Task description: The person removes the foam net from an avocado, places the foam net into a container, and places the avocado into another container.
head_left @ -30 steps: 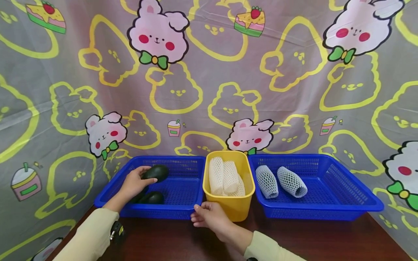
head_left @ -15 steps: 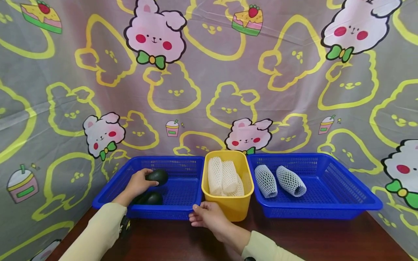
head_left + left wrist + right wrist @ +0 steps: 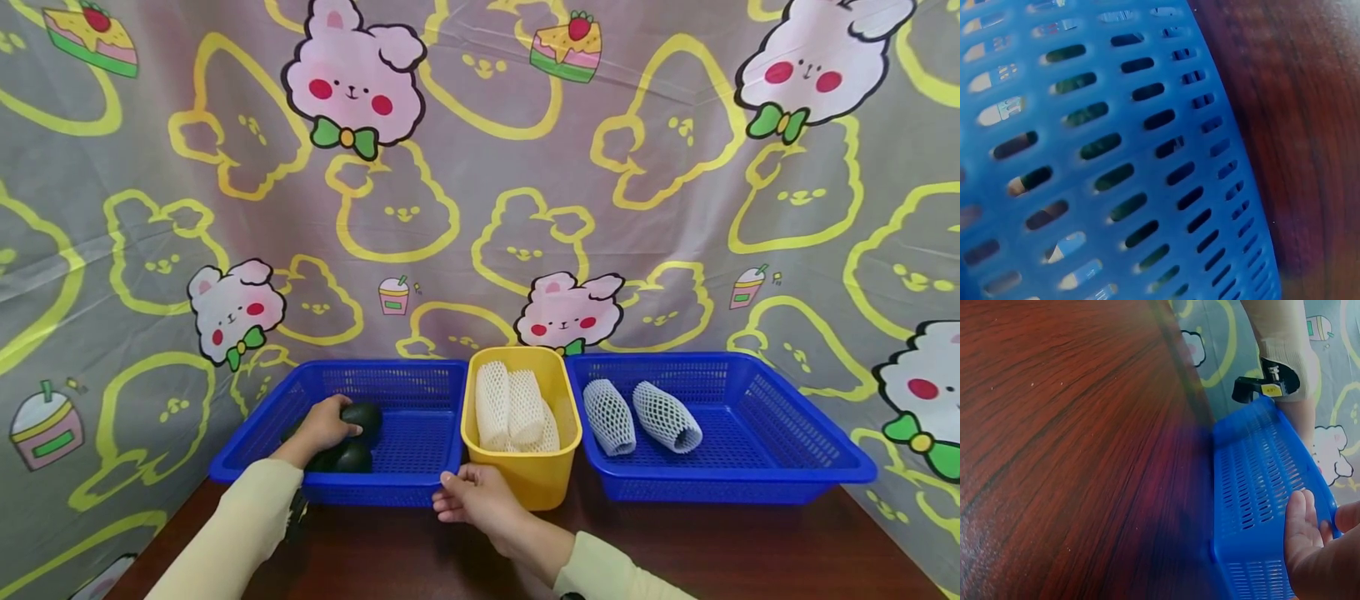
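The left hand (image 3: 326, 427) has thumb and fingers bent round the upper dark green fruit (image 3: 363, 421), inside the left blue basket (image 3: 420, 429). The lower dark green fruit (image 3: 352, 457) lies just beside it, towards the near wall. The rind looks smooth and rounded, so a grip that sits mostly at one end could let it roll or twist out, knocking its neighbour. The left wrist view is mostly slotted wall, so how firmly the fingers wrap the far side is hard to judge.

The right hand (image 3: 487, 504) pinches the basket's near right corner, thumb over the rim and fingers outside, as the right wrist view shows. That probably steadies it; pulling there could slide the basket on the tabletop (image 3: 390, 550) or nudge the yellow bin (image 3: 525, 482) right beside it.

In that bin the pale foam sleeves (image 3: 492, 404) lean together, and a jolt might shift them. The two netted pieces (image 3: 667, 417) in the right blue basket (image 3: 750, 477) look rounded too, and could roll if that basket were bumped.
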A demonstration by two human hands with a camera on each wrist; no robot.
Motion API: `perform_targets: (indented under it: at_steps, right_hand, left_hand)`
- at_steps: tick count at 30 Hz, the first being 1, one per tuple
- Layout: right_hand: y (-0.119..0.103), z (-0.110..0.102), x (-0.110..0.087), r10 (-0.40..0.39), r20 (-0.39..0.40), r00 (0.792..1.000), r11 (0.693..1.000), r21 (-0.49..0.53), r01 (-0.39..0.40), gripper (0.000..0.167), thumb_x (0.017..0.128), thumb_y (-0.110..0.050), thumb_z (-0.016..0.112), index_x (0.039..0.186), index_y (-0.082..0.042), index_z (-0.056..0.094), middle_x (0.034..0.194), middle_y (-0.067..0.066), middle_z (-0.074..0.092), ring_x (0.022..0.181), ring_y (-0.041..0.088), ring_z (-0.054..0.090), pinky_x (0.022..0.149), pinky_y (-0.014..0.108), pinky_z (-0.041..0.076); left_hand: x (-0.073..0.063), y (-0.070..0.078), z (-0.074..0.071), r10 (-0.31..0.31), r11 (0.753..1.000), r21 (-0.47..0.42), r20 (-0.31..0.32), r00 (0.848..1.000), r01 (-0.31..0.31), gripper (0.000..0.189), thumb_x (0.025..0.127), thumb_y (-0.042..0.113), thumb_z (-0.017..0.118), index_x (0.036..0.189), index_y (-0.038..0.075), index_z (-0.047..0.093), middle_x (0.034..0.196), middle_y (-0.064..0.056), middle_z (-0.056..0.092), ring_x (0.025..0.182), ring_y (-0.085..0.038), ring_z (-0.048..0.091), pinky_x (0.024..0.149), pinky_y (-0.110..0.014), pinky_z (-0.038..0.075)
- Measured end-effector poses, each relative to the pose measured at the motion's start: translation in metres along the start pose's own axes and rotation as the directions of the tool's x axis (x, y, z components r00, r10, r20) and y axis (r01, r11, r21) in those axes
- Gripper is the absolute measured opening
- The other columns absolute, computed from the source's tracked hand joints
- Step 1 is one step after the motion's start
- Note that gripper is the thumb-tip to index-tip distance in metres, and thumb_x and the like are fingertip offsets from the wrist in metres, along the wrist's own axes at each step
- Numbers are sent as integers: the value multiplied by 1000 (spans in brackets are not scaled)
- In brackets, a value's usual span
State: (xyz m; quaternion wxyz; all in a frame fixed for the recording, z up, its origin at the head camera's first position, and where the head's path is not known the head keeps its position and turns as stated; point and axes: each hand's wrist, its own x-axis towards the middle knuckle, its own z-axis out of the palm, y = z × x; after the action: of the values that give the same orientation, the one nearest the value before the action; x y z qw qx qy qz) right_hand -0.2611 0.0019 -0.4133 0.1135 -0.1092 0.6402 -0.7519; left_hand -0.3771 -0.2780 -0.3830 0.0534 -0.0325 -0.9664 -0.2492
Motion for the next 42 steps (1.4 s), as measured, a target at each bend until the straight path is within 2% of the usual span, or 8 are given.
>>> perform_targets:
  at_steps: [5,9,19,35,42]
  right_hand:
    - [0,0,0,-3,0,1000,1000,-13,3,16,99,-6,53,85,0,56,78,12,66,67,14,64,67,32,57]
    - [0,1,0,1,4,1000,1000,-17,-1,16,99,-7,53,85,1,56,79,12,66,68,15,64,67,33,57]
    - [-2,1,0,10,-4,1000,1000,-27,-10,16,99,-7,53,87,2,57,77,11,66,67,15,64,66,33,57]
    - [-3,0,-1,13,-4,1000,1000,-24,-13,16,99,-6,53,85,1,57,77,10,66,67,14,64,66,32,57]
    - [-2,-1,0,14,-6,1000,999,-29,-15,16,99,-7,53,85,0,57,78,12,66,67,15,65,67,33,57]
  left_hand:
    - [-1,4,-1,0,1000,27,11,1000,0,55,85,9,72,126,-17,47,125,-37,51,115,-51,49,92,-56,43]
    - [1,1,-1,0,998,66,12,1000,-1,55,84,9,73,125,-17,47,124,-37,52,114,-50,50,92,-55,43]
    - [3,-2,-1,-5,996,95,41,999,1,54,85,10,72,124,-18,47,122,-37,53,113,-50,51,92,-55,43]
    - [1,-3,-3,20,984,176,26,999,-24,50,79,11,77,115,-17,55,111,-34,59,101,-45,58,85,-53,47]
    - [2,-5,-2,17,984,178,31,999,-23,49,80,10,77,116,-17,56,115,-34,58,105,-47,56,88,-54,46]
